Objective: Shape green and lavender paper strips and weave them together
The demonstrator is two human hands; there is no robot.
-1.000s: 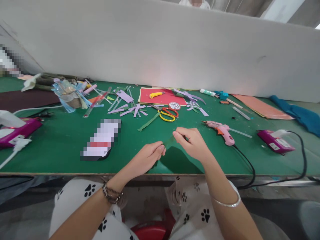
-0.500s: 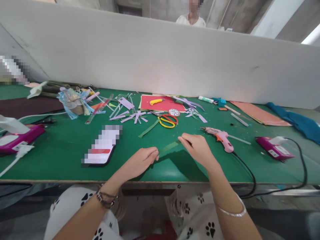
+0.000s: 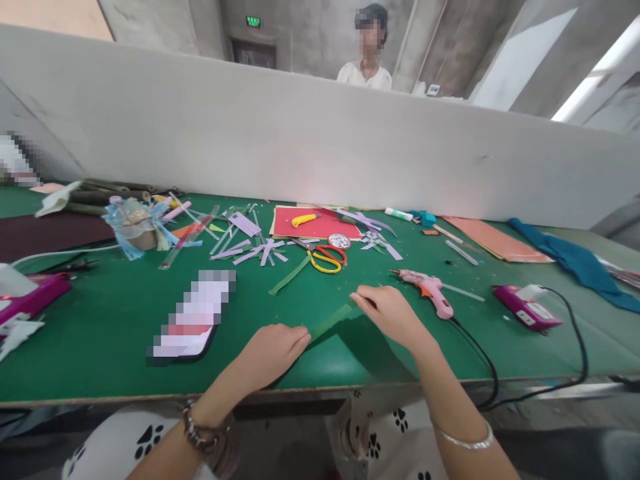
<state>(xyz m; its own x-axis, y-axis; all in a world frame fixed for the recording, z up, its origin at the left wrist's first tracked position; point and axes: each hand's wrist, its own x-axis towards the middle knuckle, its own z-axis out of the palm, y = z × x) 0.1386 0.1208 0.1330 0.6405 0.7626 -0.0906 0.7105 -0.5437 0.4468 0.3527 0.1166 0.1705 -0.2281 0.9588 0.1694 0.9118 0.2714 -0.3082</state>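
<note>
Holding a narrow green strip between our two hands, we have it just beyond the near edge of the table. Its long axis runs slantwise, from our left hand near that edge up to our right hand, which sits farther out and to the right. Each hand pinches an end, fingers curled; we cannot tell how much strip is tucked inside either grip. Both hands are equally close to it, with the bare middle between them looking flat, thin and slightly see-through, like paper or ribbon.

Beyond it lies a second green strip, its far end beside the scissors, whose smooth loops are yellow and red. Around these we see matte purple strips crossed into a star, a round speckled disc, and a yellow cutter resting on a flat red sheet. To the right of our right hand is a pink plastic glue gun, and to the left, well apart, a glossy phone. A smooth pale partition stands behind everything.
</note>
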